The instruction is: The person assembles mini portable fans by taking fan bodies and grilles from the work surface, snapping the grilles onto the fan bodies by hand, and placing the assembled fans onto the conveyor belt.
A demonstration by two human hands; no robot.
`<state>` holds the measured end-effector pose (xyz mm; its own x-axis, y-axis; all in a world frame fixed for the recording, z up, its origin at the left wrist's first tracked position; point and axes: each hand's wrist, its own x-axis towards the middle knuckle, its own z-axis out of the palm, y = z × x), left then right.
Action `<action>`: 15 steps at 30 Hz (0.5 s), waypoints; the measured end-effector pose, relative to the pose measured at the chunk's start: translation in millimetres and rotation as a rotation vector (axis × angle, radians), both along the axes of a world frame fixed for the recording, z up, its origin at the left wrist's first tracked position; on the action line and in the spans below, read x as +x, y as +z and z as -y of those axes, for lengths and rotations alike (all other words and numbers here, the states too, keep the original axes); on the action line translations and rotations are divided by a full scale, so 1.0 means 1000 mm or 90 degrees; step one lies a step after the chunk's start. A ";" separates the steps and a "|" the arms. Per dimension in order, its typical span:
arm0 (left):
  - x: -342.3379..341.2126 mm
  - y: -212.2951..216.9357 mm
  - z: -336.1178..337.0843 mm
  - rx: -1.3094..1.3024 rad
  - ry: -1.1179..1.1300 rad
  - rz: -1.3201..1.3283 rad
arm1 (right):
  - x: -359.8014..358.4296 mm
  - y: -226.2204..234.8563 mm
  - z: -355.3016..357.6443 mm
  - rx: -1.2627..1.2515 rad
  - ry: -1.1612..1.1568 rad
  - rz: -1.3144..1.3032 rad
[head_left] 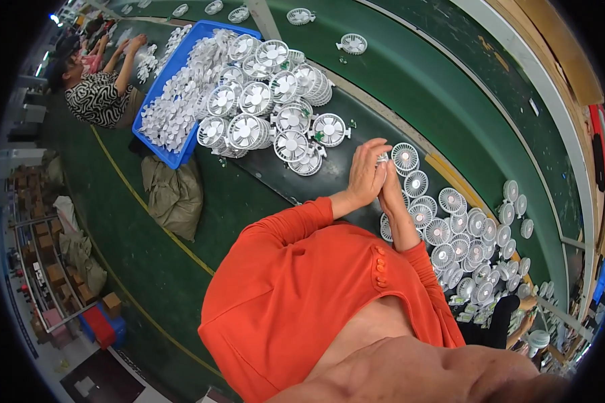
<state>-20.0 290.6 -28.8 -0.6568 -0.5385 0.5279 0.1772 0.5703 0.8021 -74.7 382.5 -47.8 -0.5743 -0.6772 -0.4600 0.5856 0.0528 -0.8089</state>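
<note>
White plastic makes up the fans (245, 131) at the centre and right of the frame, smooth with a slight gloss; the blades (175, 117) at upper left are shinier plastic, their tray (171, 159) smooth blue plastic. A white part (382, 158) between the fingers (372, 154) looks plastic too, mostly hidden. The dark surface (339, 161) has a dull sheen, the green belt (410, 74) a smooth one. Low centre, the orange top (282, 295) is matt cloth with glossy buttons (380, 265); the sack (175, 195), left, is creased, dull cloth.
</note>
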 end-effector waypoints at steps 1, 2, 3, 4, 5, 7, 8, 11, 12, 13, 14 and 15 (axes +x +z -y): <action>0.000 -0.001 0.001 -0.004 -0.010 0.007 | -0.001 -0.002 -0.001 -0.026 0.003 0.028; 0.001 -0.002 0.003 -0.008 -0.022 0.013 | 0.001 -0.011 0.003 -0.025 -0.031 0.044; -0.002 -0.010 0.002 0.004 -0.021 0.037 | 0.001 -0.023 0.006 -0.025 -0.073 0.055; -0.004 -0.018 0.003 0.005 -0.022 0.045 | -0.002 -0.029 0.007 -0.004 -0.039 0.079; -0.005 -0.025 0.006 0.006 -0.022 0.052 | -0.005 -0.035 0.006 0.005 -0.020 0.109; -0.007 -0.028 0.015 0.034 -0.033 0.074 | -0.015 -0.034 0.012 0.021 0.048 0.083; -0.010 -0.029 0.018 0.044 -0.024 0.072 | -0.026 -0.031 0.011 0.035 0.053 0.064; -0.012 -0.014 0.046 -0.060 -0.001 0.122 | -0.072 -0.034 0.007 0.020 -0.012 -0.057; -0.007 -0.009 0.068 -0.081 0.006 0.133 | -0.093 -0.034 0.002 0.083 -0.098 -0.097; -0.004 -0.001 0.089 -0.149 0.035 0.121 | -0.125 -0.045 -0.016 0.114 -0.069 -0.196; 0.002 0.015 0.109 -0.177 0.072 0.121 | -0.145 -0.060 -0.032 0.186 -0.206 -0.343; 0.010 0.021 0.134 -0.236 0.107 0.128 | -0.162 -0.081 -0.057 0.244 -0.252 -0.381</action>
